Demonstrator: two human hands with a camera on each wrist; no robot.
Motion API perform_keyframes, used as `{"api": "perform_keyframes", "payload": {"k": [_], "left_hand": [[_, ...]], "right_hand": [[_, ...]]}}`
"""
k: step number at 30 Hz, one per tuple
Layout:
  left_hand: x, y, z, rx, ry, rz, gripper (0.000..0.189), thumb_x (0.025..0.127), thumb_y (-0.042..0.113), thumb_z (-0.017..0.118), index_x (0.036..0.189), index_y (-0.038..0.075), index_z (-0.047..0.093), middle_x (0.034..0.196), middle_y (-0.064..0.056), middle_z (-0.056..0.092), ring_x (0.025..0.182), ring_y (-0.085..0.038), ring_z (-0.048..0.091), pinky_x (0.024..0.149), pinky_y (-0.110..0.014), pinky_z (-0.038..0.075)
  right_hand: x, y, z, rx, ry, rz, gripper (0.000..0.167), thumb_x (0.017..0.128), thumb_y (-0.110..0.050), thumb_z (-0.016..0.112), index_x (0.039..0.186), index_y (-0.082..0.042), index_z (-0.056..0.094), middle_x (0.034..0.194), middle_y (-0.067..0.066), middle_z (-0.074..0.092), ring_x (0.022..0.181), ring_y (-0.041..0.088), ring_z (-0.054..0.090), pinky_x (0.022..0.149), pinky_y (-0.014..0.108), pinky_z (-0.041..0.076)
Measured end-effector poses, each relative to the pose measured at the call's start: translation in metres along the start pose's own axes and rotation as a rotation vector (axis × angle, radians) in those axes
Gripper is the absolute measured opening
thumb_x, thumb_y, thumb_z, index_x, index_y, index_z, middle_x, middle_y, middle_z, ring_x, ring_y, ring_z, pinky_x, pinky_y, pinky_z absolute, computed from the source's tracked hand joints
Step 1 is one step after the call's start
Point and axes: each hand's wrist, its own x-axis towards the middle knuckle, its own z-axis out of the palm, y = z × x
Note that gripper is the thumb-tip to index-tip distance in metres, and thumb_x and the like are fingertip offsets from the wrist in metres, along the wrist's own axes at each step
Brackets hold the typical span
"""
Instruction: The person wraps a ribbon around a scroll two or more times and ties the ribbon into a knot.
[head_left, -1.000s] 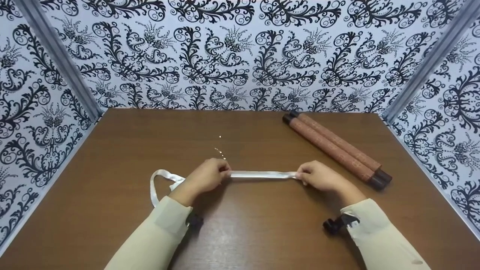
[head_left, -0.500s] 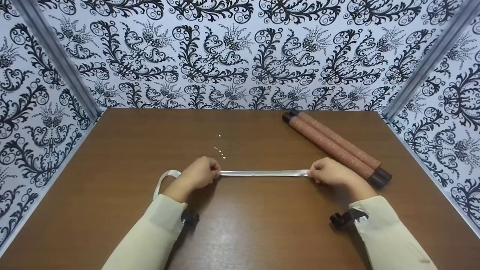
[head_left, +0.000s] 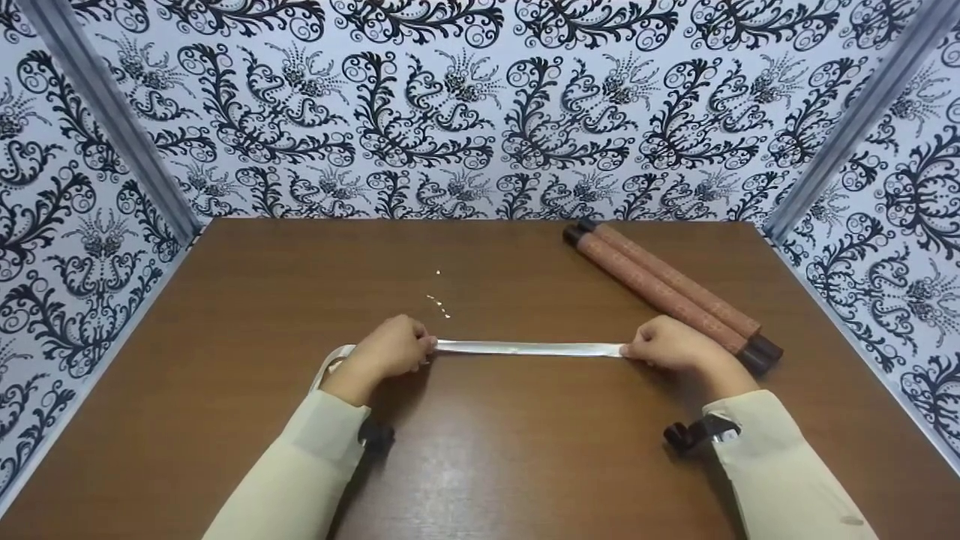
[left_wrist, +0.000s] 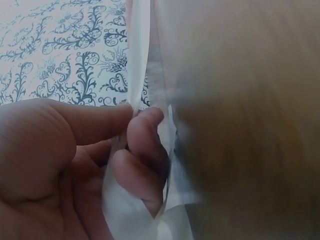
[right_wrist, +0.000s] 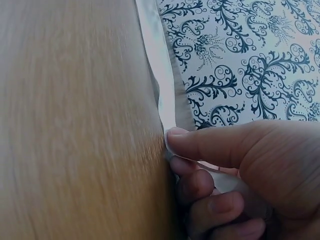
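A white satin ribbon is stretched nearly straight between both hands, just above the brown table. My left hand pinches it between thumb and curled fingers; the loose part loops out behind that wrist. In the left wrist view the ribbon runs up from the thumb tip, and more of it hangs below the fingers. My right hand pinches the other side between thumb and forefinger. The right wrist view has the ribbon under the thumb, with some of it lying inside the curled fingers.
Two reddish-brown patterned rolls with black ends lie side by side, slanting across the table's right side, close to my right hand. Several tiny pale scraps lie beyond the ribbon. Patterned black-and-white walls border the table at the back and sides.
My hands have moved apart, left hand leftward and right hand rightward, so the stretch of ribbon between them is longer. The loop behind the left wrist shows less.
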Motion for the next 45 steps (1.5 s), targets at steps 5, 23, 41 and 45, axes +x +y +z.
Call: {"api": "perform_keyframes", "payload": {"k": [5, 23, 41, 45], "left_hand": [[-0.002, 0.001, -0.002, 0.064, 0.023, -0.004, 0.028, 0.101, 0.018, 0.063, 0.077, 0.005, 0.07, 0.062, 0.001, 0.06, 0.058, -0.014, 0.053, 0.057, -0.026, 0.041], [-0.005, -0.003, -0.002, 0.169, 0.035, 0.019, 0.022, 0.086, 0.012, 0.072, 0.066, 0.009, 0.063, 0.062, 0.002, 0.056, 0.06, -0.017, 0.051, 0.058, -0.03, 0.041], [0.003, -0.007, 0.004, 0.192, 0.036, 0.026, 0.035, 0.082, 0.013, 0.066, 0.053, 0.016, 0.046, 0.056, 0.004, 0.044, 0.055, -0.018, 0.043, 0.056, -0.033, 0.038], [0.018, -0.026, 0.017, 0.22, 0.063, 0.027, 0.031, 0.08, 0.017, 0.068, 0.055, 0.016, 0.05, 0.058, 0.002, 0.049, 0.055, -0.019, 0.046, 0.055, -0.037, 0.041]], "right_hand": [[0.001, 0.002, -0.003, -0.02, 0.021, -0.001, 0.036, 0.101, -0.027, 0.065, 0.069, -0.012, 0.057, 0.061, -0.005, 0.048, 0.057, 0.013, 0.041, 0.055, 0.029, 0.037], [-0.006, 0.007, -0.012, -0.056, 0.054, 0.023, 0.027, 0.098, -0.024, 0.071, 0.079, -0.009, 0.062, 0.071, -0.001, 0.053, 0.065, 0.016, 0.049, 0.06, 0.032, 0.041], [-0.027, 0.022, -0.038, -0.265, 0.17, 0.068, 0.029, 0.098, -0.032, 0.067, 0.086, -0.006, 0.068, 0.076, 0.006, 0.063, 0.068, 0.022, 0.057, 0.059, 0.035, 0.042], [-0.031, 0.012, -0.057, -0.276, 0.223, 0.071, 0.042, 0.1, -0.045, 0.062, 0.098, -0.004, 0.068, 0.09, 0.014, 0.07, 0.078, 0.029, 0.064, 0.065, 0.046, 0.05]]}}
